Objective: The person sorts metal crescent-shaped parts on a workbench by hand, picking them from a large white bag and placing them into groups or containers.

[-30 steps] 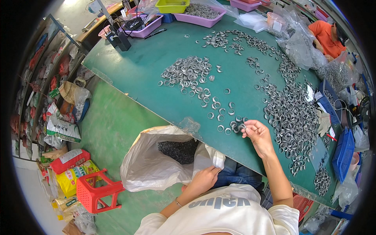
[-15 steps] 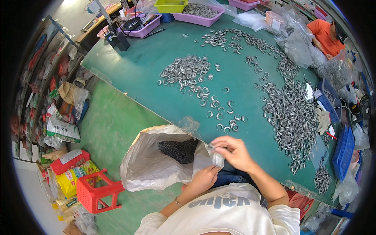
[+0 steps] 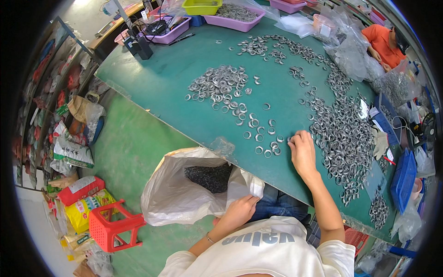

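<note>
My left hand (image 3: 241, 210) is closed on the rim of a white woven sack (image 3: 161, 203), which gapes beside the table edge. A heap of small dark pieces (image 3: 210, 178) lies inside the sack; their exact kind is too small to make out. Out over the green table (image 3: 198, 120), my right hand (image 3: 302, 150) has its fingers bent down and closed on a grey metal ring (image 3: 289, 139), mostly hidden by the fingertips. To its left lie several loose rings, leading up to a small pile of rings (image 3: 219, 83). A much larger ring pile (image 3: 344, 138) spreads to its right.
A red plastic stool (image 3: 113, 226) stands on the green floor at the left, near stacked bags (image 3: 83, 189). Purple trays (image 3: 233, 18) sit along the far table edge. At the right are a blue basket (image 3: 404, 180) and a co-worker in orange (image 3: 385, 44).
My right hand has moved from the sack's rim at the table edge, up and right, to a loose ring on the table. The left hand stays on the sack.
</note>
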Tool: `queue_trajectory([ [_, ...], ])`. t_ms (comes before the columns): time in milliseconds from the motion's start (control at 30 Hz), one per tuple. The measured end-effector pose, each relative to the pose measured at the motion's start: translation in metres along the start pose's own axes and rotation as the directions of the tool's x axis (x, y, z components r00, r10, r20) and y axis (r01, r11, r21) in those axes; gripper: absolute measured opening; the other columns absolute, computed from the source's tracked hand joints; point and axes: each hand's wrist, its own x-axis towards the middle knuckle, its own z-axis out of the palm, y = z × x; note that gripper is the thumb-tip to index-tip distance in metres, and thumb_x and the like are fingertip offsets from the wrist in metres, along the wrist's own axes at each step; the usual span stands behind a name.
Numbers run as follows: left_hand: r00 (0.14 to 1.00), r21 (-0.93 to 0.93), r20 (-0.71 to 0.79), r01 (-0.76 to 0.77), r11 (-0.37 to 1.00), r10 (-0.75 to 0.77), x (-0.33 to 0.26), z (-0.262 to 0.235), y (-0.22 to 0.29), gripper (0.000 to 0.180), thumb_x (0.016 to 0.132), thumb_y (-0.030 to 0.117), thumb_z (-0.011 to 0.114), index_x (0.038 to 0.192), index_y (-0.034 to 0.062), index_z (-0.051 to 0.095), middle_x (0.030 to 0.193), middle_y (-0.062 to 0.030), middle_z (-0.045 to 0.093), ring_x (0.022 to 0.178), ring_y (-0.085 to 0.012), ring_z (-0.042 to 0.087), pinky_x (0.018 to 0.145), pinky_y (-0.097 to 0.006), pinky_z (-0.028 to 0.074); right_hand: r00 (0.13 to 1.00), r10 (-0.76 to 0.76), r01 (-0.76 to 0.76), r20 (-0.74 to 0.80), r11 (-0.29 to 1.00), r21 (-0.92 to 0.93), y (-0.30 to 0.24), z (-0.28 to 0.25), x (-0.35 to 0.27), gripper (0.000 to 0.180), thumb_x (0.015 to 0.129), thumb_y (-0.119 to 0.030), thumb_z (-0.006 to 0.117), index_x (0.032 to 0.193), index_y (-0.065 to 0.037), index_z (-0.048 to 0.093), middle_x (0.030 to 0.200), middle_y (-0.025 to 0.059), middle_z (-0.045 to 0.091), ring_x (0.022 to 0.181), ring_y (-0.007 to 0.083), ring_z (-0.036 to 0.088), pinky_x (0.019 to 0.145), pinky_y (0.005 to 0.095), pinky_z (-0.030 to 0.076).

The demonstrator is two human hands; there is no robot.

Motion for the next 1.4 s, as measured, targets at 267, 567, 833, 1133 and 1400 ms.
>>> queue_trajectory([
  [267, 1.000, 0.008, 0.017, 0.026, 1.000, -0.026, -0.001, 0.000, -0.003, 0.025, 0.088, 0.008, 0.056, 0.111, 0.0027, 0.063, 0.100, -0.0161, 0.063, 0.082, -0.0372, 0.063, 0.073, -0.044, 0.053, 0.998, -0.062, 0.060, 0.017, 0.995, 0.084, -0.010, 0.004, 0.009, 0.018, 0.074, 0.001, 0.069, 0.090, -0.001, 0.060, 0.098, 0.0112, 0.056, 0.093, 0.0310, 0.054, 0.079, 0.0409, 0.045],
  [567, 0.999, 0.008, 0.031, 0.036, 0.999, -0.036, -0.002, 0.002, -0.004, 0.025, 0.088, 0.008, 0.056, 0.111, 0.0033, 0.064, 0.102, -0.0155, 0.064, 0.083, -0.0365, 0.064, 0.073, -0.043, 0.053, 1.000, -0.011, 0.014, -0.021, 0.990, 0.140, -0.011, 0.005, 0.004, 0.017, 0.075, -0.002, 0.070, 0.090, -0.001, 0.060, 0.095, 0.0116, 0.058, 0.091, 0.0319, 0.056, 0.080, 0.0409, 0.046],
  [833, 1.000, 0.005, -0.012, -0.015, 1.000, 0.015, -0.002, 0.001, -0.003, 0.025, 0.085, 0.006, 0.055, 0.108, 0.0006, 0.062, 0.094, -0.0176, 0.063, 0.080, -0.0375, 0.063, 0.071, -0.046, 0.053, 0.999, 0.006, -0.008, -0.036, 0.999, -0.046, -0.012, 0.009, -0.002, 0.017, 0.077, -0.008, 0.070, 0.090, -0.002, 0.062, 0.095, 0.0112, 0.058, 0.091, 0.0306, 0.055, 0.080, 0.0413, 0.044],
  [1133, 1.000, 0.007, 0.005, 0.011, 1.000, -0.011, -0.002, 0.001, -0.003, 0.026, 0.086, 0.006, 0.056, 0.110, 0.0016, 0.063, 0.099, -0.0166, 0.064, 0.081, -0.0373, 0.064, 0.072, -0.045, 0.053, 1.000, 0.030, -0.029, -0.001, 0.964, 0.265, -0.040, -0.008, -0.004, 0.014, 0.078, -0.006, 0.071, 0.086, 0.000, 0.061, 0.095, 0.0147, 0.058, 0.090, 0.0327, 0.056, 0.079, 0.0399, 0.045],
  [1400, 1.000, 0.027, 0.022, 0.020, 0.999, -0.021, -0.001, -0.002, 0.000, 0.025, 0.087, 0.008, 0.056, 0.111, 0.0027, 0.063, 0.099, -0.0156, 0.064, 0.081, -0.0369, 0.064, 0.072, -0.044, 0.053, 0.987, -0.126, 0.068, 0.100, 0.891, 0.448, -0.091, -0.013, -0.009, 0.019, 0.078, -0.009, 0.071, 0.091, 0.001, 0.062, 0.101, 0.0137, 0.059, 0.095, 0.0328, 0.056, 0.082, 0.0403, 0.047],
])
